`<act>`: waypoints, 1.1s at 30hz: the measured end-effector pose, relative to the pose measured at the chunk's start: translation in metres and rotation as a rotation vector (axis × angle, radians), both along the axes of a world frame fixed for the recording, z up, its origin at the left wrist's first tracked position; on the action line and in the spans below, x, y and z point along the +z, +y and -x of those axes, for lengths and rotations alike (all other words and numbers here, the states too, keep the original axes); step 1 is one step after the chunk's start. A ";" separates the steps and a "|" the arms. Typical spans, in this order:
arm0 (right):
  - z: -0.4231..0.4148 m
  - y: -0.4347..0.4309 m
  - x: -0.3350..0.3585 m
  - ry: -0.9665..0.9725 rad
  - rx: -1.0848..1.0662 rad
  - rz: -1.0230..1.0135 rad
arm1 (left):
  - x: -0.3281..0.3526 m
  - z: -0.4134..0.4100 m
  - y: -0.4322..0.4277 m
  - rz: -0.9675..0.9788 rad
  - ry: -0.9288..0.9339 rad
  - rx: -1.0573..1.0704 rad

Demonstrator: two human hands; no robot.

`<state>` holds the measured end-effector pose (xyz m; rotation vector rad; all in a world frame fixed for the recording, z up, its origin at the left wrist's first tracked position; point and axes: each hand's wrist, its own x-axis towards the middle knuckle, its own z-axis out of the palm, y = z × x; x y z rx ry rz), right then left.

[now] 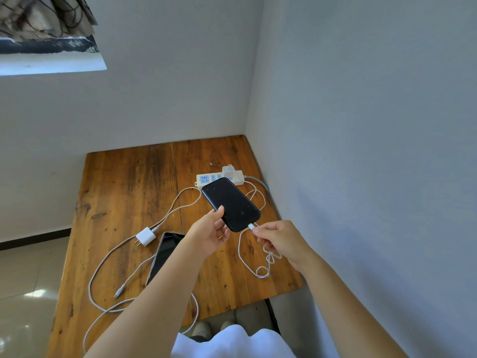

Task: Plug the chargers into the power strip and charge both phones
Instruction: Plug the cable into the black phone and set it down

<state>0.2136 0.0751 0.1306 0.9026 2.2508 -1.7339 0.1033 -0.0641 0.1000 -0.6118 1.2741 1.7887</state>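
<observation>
My left hand point(210, 232) holds a black phone point(231, 202) above the wooden table point(124, 192), screen up. My right hand point(280, 241) pinches the white cable plug point(251, 226) at the phone's bottom edge; I cannot tell how far in it sits. That cable point(263, 264) loops under my right hand and runs back toward a white charger point(229, 171) plugged into the white power strip point(219, 178). A second white charger point(145, 236) lies unplugged on the table, its long cable point(103, 264) ending in a loose plug point(119, 291). A second dark phone point(165, 251) lies flat, partly hidden by my left forearm.
The table stands in a corner, with white walls behind it and to its right. The power strip's own lead point(260, 182) runs off to the right. Tiled floor point(28, 288) lies to the left. My shoes point(214, 328) show below the near edge.
</observation>
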 end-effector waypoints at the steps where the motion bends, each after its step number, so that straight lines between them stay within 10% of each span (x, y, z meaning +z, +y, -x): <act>1: -0.001 0.001 -0.001 -0.004 -0.002 0.001 | 0.000 0.000 -0.001 -0.015 0.007 -0.013; 33: -0.007 0.004 -0.018 -0.032 -0.060 0.155 | -0.003 -0.002 -0.002 -0.028 0.064 -0.058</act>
